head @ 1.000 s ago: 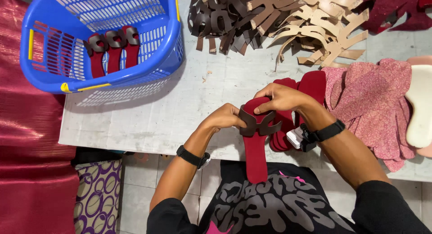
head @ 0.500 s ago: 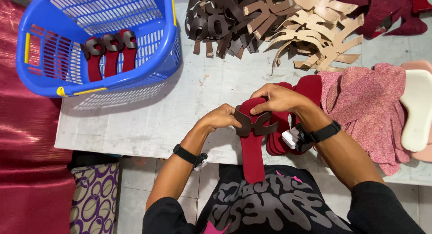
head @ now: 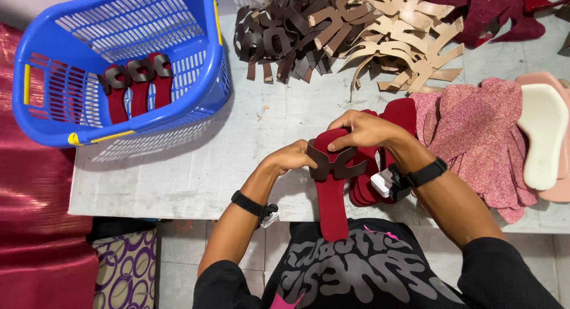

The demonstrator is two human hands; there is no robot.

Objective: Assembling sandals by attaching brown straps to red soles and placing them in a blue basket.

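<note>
Over the table's near edge I hold a dark red sandal insole [head: 331, 202] with a dark brown cut-out strap piece [head: 333, 162] wrapped across its upper part. My left hand [head: 291, 159] grips the strap's left side. My right hand [head: 363, 129] presses on the top of the insole and strap. A stack of more red insoles [head: 392, 122] lies just behind and right of my hands. Both wrists wear black bands.
A blue plastic basket [head: 208, 59] at the left holds three finished red insoles with brown straps [head: 135, 86]. Piles of dark brown straps [head: 279, 38] and tan straps [head: 404, 41] lie at the back. Pink fabric pieces [head: 475, 136] and a white sole [head: 541, 133] lie at the right.
My hands have stayed on the insole and strap, shifting only slightly as they work the strap around the insole.
</note>
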